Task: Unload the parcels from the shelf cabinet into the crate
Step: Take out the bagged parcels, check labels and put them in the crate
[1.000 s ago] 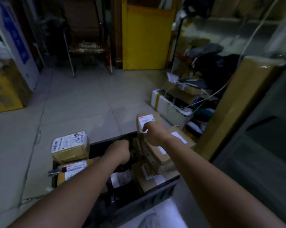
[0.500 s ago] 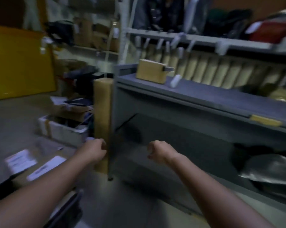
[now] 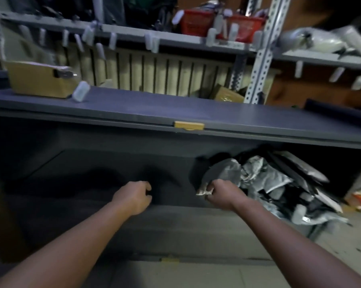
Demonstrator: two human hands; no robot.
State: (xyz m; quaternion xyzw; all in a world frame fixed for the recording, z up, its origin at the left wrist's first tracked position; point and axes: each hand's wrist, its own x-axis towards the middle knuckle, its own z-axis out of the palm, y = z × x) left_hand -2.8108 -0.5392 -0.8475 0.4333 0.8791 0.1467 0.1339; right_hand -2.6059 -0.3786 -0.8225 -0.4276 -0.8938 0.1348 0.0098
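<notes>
Right hand [image 3: 224,194] pinches a crumpled silver-grey parcel [image 3: 231,170] — left hand [image 3: 135,196] loosely curled, empty.

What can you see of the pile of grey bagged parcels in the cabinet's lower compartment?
The pile of grey bagged parcels looks like crinkled, glossy plastic mailers, grey and black. They are heaped loosely and overlap at the right end of the cabinet's lower compartment, some spilling toward the front edge. The right hand pinches a corner of the nearest bag.
</notes>
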